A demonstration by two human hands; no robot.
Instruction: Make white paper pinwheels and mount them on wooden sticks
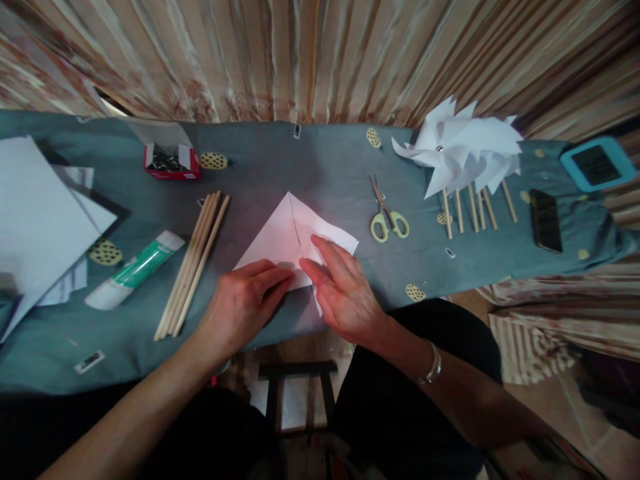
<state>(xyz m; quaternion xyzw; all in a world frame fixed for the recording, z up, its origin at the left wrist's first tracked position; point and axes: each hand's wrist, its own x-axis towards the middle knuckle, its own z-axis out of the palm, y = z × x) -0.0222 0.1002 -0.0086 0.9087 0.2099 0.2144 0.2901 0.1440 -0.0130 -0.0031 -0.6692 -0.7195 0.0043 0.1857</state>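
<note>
A square of white paper [275,230] lies on the cloth in front of me, turned so a corner points away. Cut lines run in from its corners towards the middle. My left hand [247,293] is closed on the near left edge, thumb and fingers pinched together there. Over the right part rests my right hand [343,287], its fingers stretched out and thumb apart, touching the surface near the centre. A narrow flap of paper hangs below the right fingers. Both palms hide the near corner. To the right lie scissors [389,225] with green handles, blades slightly apart.
Wooden sticks [193,267], a glue tube [135,270] and a red box of metal pins or clips [173,163] lie left, beside stacked white sheets [40,213]. At right are paper pinwheels [460,150] on sticks, a phone [546,220] and a blue-framed device [597,165]. Curtains [300,60] hang behind.
</note>
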